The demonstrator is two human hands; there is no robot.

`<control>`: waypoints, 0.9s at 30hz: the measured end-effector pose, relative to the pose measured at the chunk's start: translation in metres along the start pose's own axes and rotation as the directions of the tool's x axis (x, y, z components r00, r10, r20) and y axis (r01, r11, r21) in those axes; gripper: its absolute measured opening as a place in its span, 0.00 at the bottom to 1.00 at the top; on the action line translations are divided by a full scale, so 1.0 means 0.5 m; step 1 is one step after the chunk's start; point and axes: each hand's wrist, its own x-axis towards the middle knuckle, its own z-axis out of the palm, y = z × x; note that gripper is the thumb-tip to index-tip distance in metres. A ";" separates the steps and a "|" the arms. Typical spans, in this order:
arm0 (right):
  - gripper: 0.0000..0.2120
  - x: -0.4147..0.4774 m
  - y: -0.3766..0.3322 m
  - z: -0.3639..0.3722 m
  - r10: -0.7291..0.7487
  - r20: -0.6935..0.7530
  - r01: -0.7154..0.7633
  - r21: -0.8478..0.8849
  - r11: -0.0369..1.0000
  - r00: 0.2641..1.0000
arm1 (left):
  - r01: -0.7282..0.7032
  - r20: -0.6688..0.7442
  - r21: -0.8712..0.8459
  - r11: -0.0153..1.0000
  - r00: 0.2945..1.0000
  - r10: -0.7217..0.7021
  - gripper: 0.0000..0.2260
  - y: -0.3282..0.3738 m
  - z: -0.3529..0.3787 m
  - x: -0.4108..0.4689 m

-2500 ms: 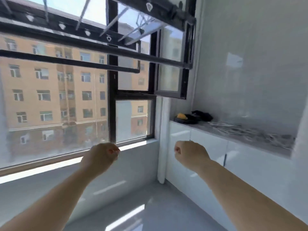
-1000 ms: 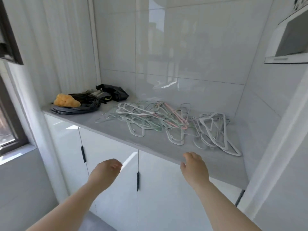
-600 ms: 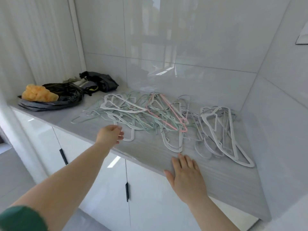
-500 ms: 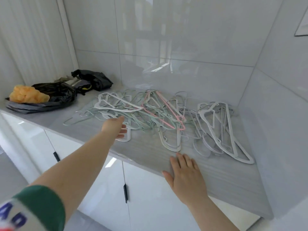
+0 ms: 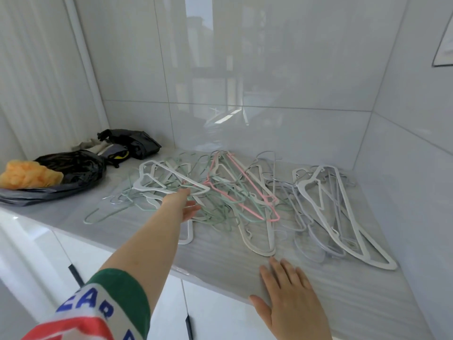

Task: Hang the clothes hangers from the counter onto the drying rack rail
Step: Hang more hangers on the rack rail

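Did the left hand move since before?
Yes. The left hand went forward, from below the counter edge out over the hangers, toward the wall.

A single wide-angle view comes from the person's head, looking forward and down across the grey counter (image 5: 220, 271) toward the tiled corner of the wall (image 5: 269, 69). It sits close, within arm's reach: the left hand (image 5: 186, 204) stretches in from the lower left, and the right hand (image 5: 291, 303) lies at the bottom edge. The hangers (image 5: 245, 192) fill the middle, and the lens bends straight lines near the frame's edges
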 end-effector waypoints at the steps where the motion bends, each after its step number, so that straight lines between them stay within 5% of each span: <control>1: 0.40 0.001 0.000 0.002 -0.001 -0.003 0.001 -0.002 1.000 1.000 | 0.002 0.001 -0.007 1.000 1.000 -0.002 0.05 0.001 0.001 0.003; 10: 0.40 -0.003 -0.001 -0.003 -0.009 0.055 0.009 -0.001 1.000 0.998 | -0.039 0.035 -0.124 0.991 0.998 0.043 0.14 -0.012 -0.020 -0.021; 14: 0.40 -0.005 -0.002 -0.006 -0.012 0.082 0.011 0.007 1.000 0.997 | -0.057 0.082 -0.170 0.984 0.994 0.072 0.09 -0.008 -0.055 -0.051; 21: 0.41 -0.020 -0.013 -0.034 -0.003 0.123 0.003 -0.003 1.000 0.992 | -0.256 0.117 0.009 0.967 0.960 0.253 0.05 0.016 -0.171 -0.150; 27: 0.24 -0.038 0.001 -0.054 -0.074 0.155 0.061 0.087 0.994 0.985 | -0.376 0.064 0.317 0.871 0.925 0.376 0.04 -0.017 -0.322 -0.306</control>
